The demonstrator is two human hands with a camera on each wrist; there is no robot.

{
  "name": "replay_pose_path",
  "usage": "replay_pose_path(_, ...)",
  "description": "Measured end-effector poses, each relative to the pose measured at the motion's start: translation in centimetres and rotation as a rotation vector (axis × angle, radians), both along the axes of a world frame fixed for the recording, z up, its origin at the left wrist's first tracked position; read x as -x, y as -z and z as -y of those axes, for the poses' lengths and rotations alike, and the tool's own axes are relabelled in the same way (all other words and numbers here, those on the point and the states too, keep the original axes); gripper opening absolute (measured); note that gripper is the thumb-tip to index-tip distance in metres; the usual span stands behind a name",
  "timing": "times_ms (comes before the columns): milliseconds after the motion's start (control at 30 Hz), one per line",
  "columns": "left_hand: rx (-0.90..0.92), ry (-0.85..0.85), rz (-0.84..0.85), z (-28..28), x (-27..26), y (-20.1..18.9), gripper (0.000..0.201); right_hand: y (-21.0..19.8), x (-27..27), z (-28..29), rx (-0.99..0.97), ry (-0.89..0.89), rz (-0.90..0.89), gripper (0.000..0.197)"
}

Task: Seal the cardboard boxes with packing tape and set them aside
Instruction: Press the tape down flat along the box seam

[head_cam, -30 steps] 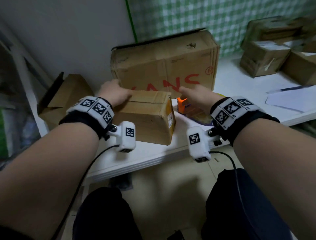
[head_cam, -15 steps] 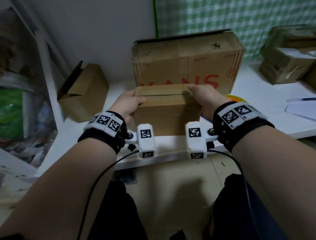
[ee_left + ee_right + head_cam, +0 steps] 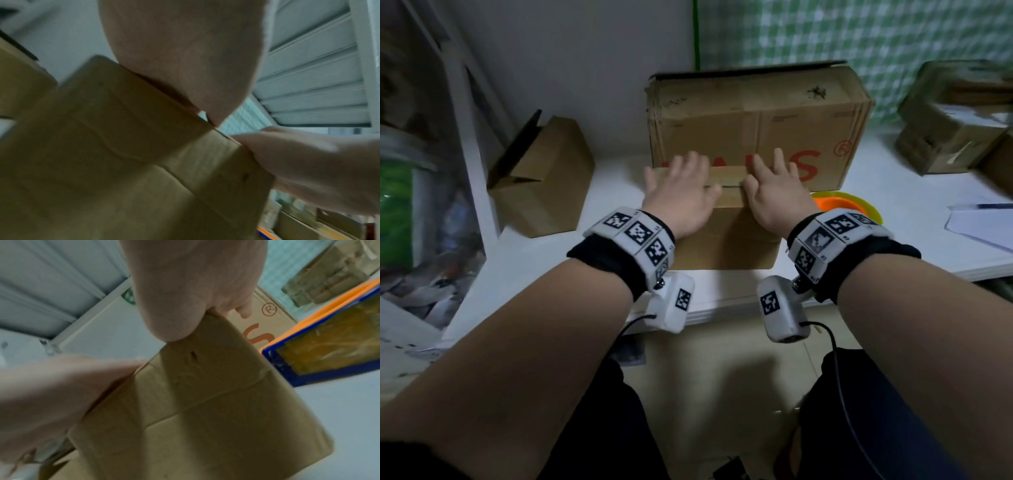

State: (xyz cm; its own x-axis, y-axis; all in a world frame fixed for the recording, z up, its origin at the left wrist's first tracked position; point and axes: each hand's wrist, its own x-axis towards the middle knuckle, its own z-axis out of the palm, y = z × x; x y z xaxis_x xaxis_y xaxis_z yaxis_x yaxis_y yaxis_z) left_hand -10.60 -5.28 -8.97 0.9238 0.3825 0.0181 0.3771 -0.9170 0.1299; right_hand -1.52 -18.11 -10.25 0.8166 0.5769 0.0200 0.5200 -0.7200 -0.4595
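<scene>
Both hands flat on top of the small cardboard box [image 3: 726,236] at the near edge of the white counter [image 3: 558,260]: left hand [image 3: 681,198] and right hand [image 3: 774,195] lie side by side, fingers spread and straight, pressing the top flaps. A large box [image 3: 756,116] stands just behind; the tape dispenser [image 3: 849,205] sits right.

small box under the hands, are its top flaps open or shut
Shut: the small box has its flaps lying flat, meeting at a seam, with the left hand and right hand pressing flat on them. No tape shows across the seam.
</scene>
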Motion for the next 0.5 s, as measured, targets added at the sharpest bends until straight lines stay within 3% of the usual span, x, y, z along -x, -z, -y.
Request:
replay_pose_path(67, 0.012, 0.145, -0.104, 1.5, -0.6, 0.1, 0.060, 0.2, -0.1, 0.2, 0.043, -0.030, 0.056, 0.053)
replay_pose_path(167, 0.011, 0.232, -0.113, 2.0, -0.8, 0.3, 0.062, 0.2, -0.5, 0.4, 0.088, -0.050, 0.041, 0.054)
replay_pose_path(500, -0.137, 0.158, -0.142, 0.0, 0.8, 0.5, 0.071, -0.1, -0.8, 0.4, 0.189, -0.062, 0.028, 0.058)
